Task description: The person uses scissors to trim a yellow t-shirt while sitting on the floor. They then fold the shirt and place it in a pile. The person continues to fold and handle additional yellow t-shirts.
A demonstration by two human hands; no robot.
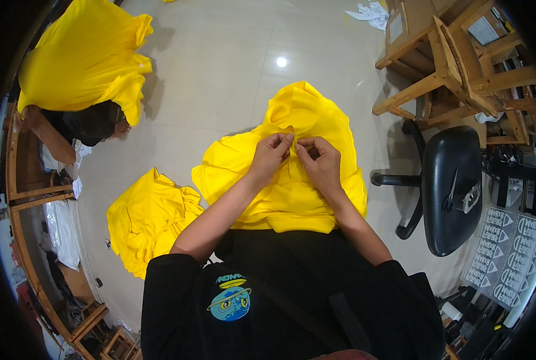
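Note:
A yellow hoodie (292, 195) lies spread in front of me, its hood (301, 111) pointing away. Just below the hood's opening, my left hand (271, 157) is closed, thumb and fingertips pinched together at the fabric. Close by on the right, my right hand (323, 165) makes a similar pinch, the fingertips of both hands a small gap apart. Whether a thread or other small piece is also between the fingertips is too fine to make out. To the left, a crumpled yellow garment (151, 219) rests on the floor.
At the upper left another person's arm (50, 137) shows beneath a large yellow garment (85, 57). A black chair (454, 144) at right carries scissors (451, 191) on its seat. Wooden frames (436, 81), a cardboard box (409, 27) and a printed sheet (505, 258) line the right side.

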